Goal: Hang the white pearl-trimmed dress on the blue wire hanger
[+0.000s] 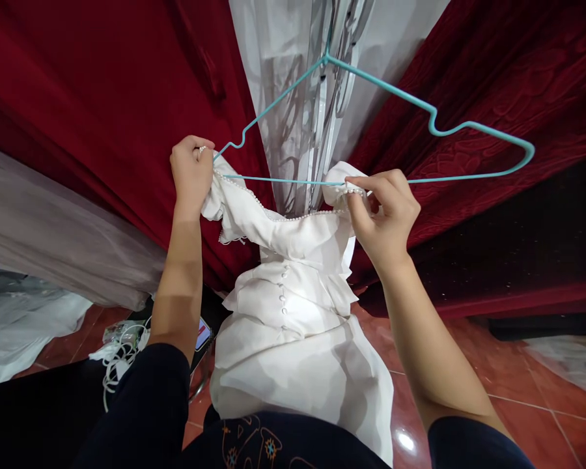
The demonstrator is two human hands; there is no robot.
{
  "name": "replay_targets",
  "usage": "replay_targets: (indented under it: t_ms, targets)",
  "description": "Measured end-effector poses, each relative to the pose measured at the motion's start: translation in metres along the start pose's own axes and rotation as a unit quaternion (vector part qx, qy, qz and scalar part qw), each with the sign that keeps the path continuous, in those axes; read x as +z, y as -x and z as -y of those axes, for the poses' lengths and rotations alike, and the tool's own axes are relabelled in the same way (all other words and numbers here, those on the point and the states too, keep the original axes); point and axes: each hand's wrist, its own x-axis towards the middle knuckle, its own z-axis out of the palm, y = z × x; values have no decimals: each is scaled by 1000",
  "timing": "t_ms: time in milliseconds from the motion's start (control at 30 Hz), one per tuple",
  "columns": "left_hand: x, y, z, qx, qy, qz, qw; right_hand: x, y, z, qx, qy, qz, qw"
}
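White satin dress [293, 306] hangs in front of you, its neckline edged with small pearls, held up by both your hands below a teal wire hanger [371, 130]. Your left hand [191, 170] is closed around the dress's left shoulder, right at the hanger's left tip, so cloth and wire touch there. Your right hand [383, 212] pinches the other shoulder strap between thumb and fingers, just under the hanger's bottom bar, near its middle. The hanger's long axis runs left to right, rising slightly to the right, and its right tip lies well out beyond your right hand. Dark red curtains [92, 98] hang behind, with a pale sheer panel [293, 98] between them, above a red tiled floor [469, 365].
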Motion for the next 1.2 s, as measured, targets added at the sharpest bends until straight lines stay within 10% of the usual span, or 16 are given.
replay_targets:
  t_ms: [167,433,667,833,1000,1200]
  targets:
    - [-13,10,-3,53,-12,-31,998,2,-2,0,8,-6,-10,1000]
    - [-14,12,-66,158,-42,22,986,12,3,5,10,-14,1,1000]
    - [25,6,-34,125,-56,88,987,3,2,0,10,4,8,1000]
    - [35,52,-57,328,23,-116,937,10,4,-5,9,10,-3,1000]
    - [68,96,-81,366,30,137,920,13,9,-8,-9,3,-8,1000]
    - [72,117,-91,291,-5,174,941,2,11,-9,-83,44,5,996]
